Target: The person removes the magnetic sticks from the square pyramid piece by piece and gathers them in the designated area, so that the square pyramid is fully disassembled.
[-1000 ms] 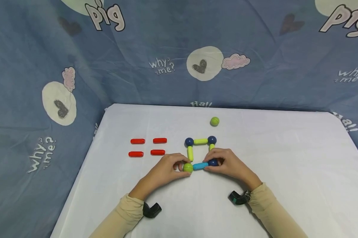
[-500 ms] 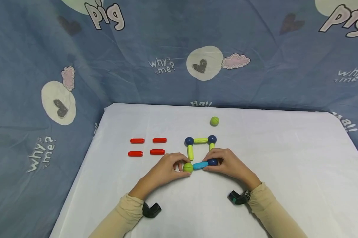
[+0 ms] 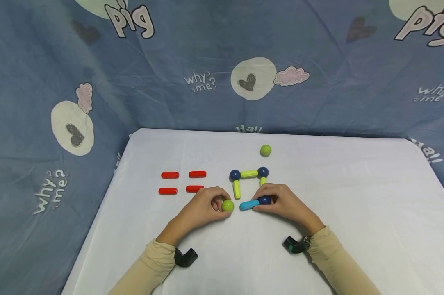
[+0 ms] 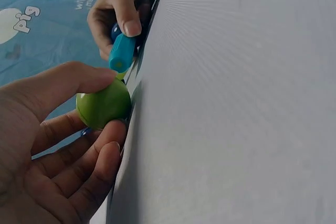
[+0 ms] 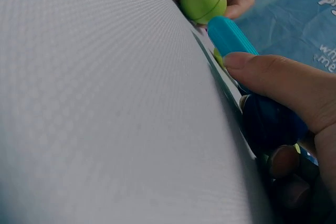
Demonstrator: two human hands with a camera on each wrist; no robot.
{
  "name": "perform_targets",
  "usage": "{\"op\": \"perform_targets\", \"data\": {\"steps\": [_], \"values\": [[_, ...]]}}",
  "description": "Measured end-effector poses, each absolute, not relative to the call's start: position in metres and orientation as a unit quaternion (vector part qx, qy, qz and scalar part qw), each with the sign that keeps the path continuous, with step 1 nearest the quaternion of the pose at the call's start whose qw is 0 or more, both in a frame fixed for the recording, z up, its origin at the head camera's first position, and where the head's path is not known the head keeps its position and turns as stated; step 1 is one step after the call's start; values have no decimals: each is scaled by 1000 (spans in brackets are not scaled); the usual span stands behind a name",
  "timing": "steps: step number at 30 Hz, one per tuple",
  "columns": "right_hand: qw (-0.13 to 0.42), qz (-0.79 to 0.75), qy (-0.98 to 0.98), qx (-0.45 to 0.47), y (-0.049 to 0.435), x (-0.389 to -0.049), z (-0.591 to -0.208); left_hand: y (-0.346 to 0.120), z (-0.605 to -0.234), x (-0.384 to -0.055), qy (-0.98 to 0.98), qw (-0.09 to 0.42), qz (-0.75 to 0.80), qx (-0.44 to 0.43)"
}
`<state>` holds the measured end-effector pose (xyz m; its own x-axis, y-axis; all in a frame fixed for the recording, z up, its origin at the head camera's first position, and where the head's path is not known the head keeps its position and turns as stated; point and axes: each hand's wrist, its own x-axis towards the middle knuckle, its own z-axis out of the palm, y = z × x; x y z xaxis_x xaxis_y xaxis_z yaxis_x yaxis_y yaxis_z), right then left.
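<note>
My left hand [image 3: 208,203] pinches a green ball [image 3: 227,205] between thumb and fingers, just left of a light blue rod [image 3: 249,205]. A gap separates ball and rod. My right hand [image 3: 284,200] grips that rod, with the thumb [image 5: 262,69] along it, where its other end meets a dark blue ball [image 3: 264,200]. Behind the hands, yellow-green rods [image 3: 249,174] join two dark blue balls [image 3: 235,175] into a three-sided frame. Its left rod [image 3: 237,189] ends free near the front; the right one [image 3: 262,181] is partly hidden by my right hand.
Several red rods [image 3: 170,175] lie in two rows to the left, one partly behind my left hand. Another green ball [image 3: 265,150] sits farther back. The white table [image 3: 354,205] meets a blue printed cloth [image 3: 192,106] behind it.
My left hand has moved a little left with the green ball, which touched the light blue rod before and is now apart from it. My right hand has barely moved.
</note>
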<state>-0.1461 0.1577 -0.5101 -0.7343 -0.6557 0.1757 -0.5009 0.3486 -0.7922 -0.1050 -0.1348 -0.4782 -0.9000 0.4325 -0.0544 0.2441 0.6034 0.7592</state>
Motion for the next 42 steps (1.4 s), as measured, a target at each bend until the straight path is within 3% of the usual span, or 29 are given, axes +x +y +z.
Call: {"op": "perform_targets", "data": {"steps": [26,42], "values": [[109,-489,791,-351,159,-147,-510,-122,-465,-118,896,43,415,150],[98,-496,790,-346,156,-145,-513,-67,-458,-181,920,-62,368,122]]}}
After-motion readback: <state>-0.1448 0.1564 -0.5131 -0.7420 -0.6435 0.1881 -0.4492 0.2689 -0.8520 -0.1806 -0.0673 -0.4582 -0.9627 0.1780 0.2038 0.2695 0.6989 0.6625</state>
